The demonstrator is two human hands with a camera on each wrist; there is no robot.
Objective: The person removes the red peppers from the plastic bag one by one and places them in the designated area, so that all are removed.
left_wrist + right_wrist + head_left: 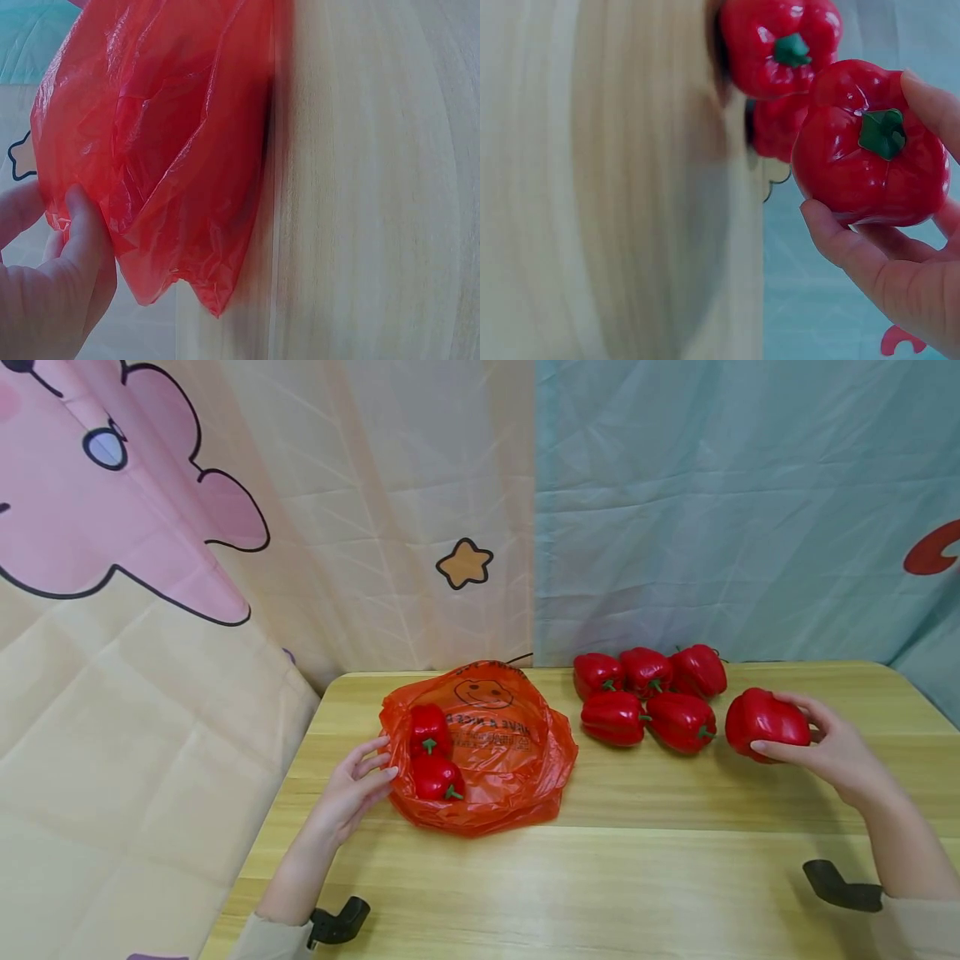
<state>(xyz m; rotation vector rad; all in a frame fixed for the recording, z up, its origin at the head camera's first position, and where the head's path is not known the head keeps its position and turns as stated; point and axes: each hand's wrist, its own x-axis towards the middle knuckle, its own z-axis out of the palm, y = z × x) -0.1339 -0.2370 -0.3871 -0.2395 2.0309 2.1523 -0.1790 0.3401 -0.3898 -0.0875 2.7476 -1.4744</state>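
Right hand (pixel 843 752) well right of the orange plastic bag (pixel 557 752), fingers and thumb curved round a raised red bell pepper (pixel 767 725), left hand (pixel 348 795) touching the bag's left rim, fingers slightly bent, cannot tell whether they pinch it

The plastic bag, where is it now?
In the head view, the plastic bag sits on the table's left side, between the left hand and five red peppers.
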